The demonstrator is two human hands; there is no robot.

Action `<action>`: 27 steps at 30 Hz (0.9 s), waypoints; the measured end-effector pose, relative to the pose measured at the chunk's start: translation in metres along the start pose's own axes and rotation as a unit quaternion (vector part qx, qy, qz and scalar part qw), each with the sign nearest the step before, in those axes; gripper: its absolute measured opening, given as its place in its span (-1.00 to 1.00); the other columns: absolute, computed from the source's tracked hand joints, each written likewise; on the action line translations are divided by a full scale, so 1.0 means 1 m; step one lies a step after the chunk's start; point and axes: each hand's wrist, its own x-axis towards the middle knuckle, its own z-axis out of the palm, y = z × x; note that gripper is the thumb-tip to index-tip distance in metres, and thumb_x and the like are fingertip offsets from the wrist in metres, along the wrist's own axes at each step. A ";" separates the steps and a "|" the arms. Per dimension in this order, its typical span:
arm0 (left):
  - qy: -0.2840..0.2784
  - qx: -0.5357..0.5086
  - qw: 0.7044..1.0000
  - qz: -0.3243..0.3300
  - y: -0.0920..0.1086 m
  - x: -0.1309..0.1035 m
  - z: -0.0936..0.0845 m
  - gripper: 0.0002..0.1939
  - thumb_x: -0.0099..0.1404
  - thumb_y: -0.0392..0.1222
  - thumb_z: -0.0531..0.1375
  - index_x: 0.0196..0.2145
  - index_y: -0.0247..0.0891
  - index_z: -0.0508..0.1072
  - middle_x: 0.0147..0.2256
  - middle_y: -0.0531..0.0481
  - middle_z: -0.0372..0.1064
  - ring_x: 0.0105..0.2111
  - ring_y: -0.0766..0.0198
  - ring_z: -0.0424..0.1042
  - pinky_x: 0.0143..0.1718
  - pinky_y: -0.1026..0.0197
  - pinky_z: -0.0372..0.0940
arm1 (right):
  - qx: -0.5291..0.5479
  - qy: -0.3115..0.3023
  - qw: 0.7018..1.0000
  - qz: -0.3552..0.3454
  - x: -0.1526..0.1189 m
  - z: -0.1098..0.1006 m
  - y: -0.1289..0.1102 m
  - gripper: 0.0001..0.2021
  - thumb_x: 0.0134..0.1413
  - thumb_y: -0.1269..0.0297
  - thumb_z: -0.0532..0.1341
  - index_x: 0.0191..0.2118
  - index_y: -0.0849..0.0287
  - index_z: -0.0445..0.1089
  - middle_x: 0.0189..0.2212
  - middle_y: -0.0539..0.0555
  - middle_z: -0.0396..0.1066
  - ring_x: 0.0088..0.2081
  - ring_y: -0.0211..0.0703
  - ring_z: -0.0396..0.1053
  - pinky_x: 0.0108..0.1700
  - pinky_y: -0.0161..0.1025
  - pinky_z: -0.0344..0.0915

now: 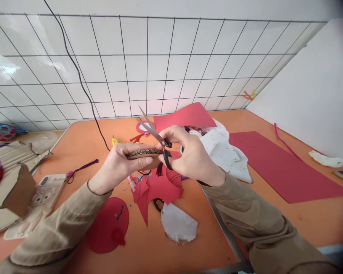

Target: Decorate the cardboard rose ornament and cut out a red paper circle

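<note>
White tiles with dark joints back an orange table. Between the hands, above it, a layered cardboard piece lies edge-on, long axis left to right. The left hand pinches its left end; the right hand grasps black-handled scissors, blades parted, pointing up-left toward the wall. Red paper scraps lie below. Far left, the phone case's pink lettering is too small to read.

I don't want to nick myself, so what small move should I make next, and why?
I'd probably ease the scissors closed: your right hand holds them with blades spread, close to the fingers of your left hand, which grips the layered cardboard.
</note>
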 end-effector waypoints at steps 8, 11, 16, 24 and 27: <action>0.021 -0.004 1.000 0.020 0.003 0.004 -0.008 -0.81 0.15 -0.19 0.38 -0.24 -0.19 0.67 -0.22 -0.07 0.62 -0.17 0.05 0.57 -0.16 0.16 0.45 | 0.067 -0.021 0.997 0.019 0.004 -0.037 -0.005 -0.70 0.01 0.40 0.29 -0.13 0.04 0.27 -0.45 -0.01 0.35 -0.39 -0.16 0.31 -0.32 -0.13 0.34; 0.018 -0.006 1.000 0.014 0.001 0.004 -0.013 -0.81 0.16 -0.17 0.37 -0.24 -0.22 0.66 -0.24 -0.10 0.62 -0.20 0.05 0.57 -0.20 0.16 0.45 | 0.039 -0.096 0.994 -0.030 0.004 -0.052 0.004 -0.63 -0.01 0.29 0.33 -0.04 0.02 0.34 -0.39 0.03 0.33 -0.34 -0.11 0.28 -0.33 -0.12 0.33; 0.005 -0.013 1.000 0.016 0.001 0.003 -0.018 -0.79 0.17 -0.19 0.36 -0.19 -0.19 0.66 -0.20 -0.11 0.61 -0.15 0.02 0.56 -0.13 0.11 0.44 | -0.086 -0.128 0.973 -0.174 0.007 -0.058 0.021 -0.51 -0.10 0.30 0.40 0.03 -0.01 0.41 -0.48 0.00 0.33 -0.27 -0.04 0.26 -0.29 -0.07 0.31; 0.010 -0.011 0.999 0.031 0.005 0.002 -0.017 -0.82 0.16 -0.20 0.37 -0.23 -0.15 0.67 -0.13 -0.09 0.60 -0.02 -0.05 0.51 0.01 0.02 0.39 | -0.219 -0.124 0.940 -0.230 0.011 -0.059 0.020 -0.50 -0.09 0.49 0.25 0.02 -0.06 0.45 -0.58 -0.06 0.38 -0.33 -0.02 0.32 -0.07 0.12 0.28; 0.009 -0.017 0.999 0.030 0.008 0.002 -0.016 -0.82 0.17 -0.21 0.37 -0.23 -0.13 0.67 -0.15 -0.06 0.60 -0.06 0.01 0.53 0.00 0.07 0.40 | -0.230 -0.120 0.933 -0.249 0.010 -0.058 0.020 -0.49 -0.08 0.50 0.23 0.04 -0.05 0.43 -0.59 -0.07 0.38 -0.35 -0.03 0.32 -0.03 0.14 0.25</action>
